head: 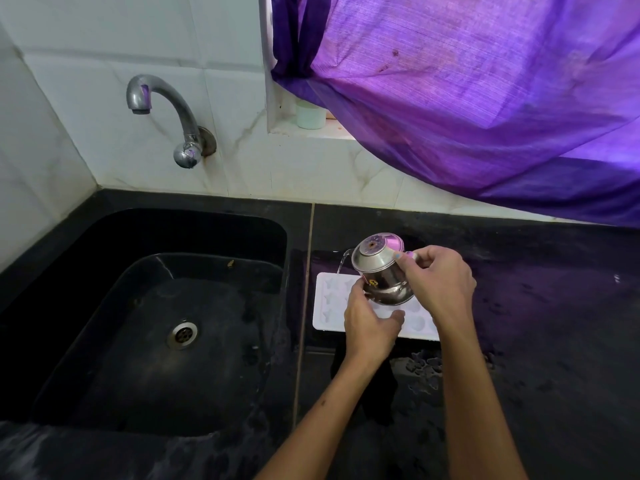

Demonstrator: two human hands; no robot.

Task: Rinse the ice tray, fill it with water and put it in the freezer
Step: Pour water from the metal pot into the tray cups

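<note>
A white ice tray (330, 299) with shaped moulds lies flat on the black counter (536, 306), just right of the sink. Above it a small steel jug (379, 268) is tilted to the left, and a thin stream of water (341, 265) falls from its spout onto the tray's far left corner. My right hand (438, 282) grips the jug's handle from the right. My left hand (369, 322) supports the jug's underside from the near side with its fingers curled against it, hiding the tray's middle.
A black sink (162, 327) with a steel drain (182, 334) lies to the left, under a chrome wall tap (166, 109) that is not running. A purple curtain (485, 98) hangs over the counter's back right. A pale cup (310, 116) stands on the window ledge.
</note>
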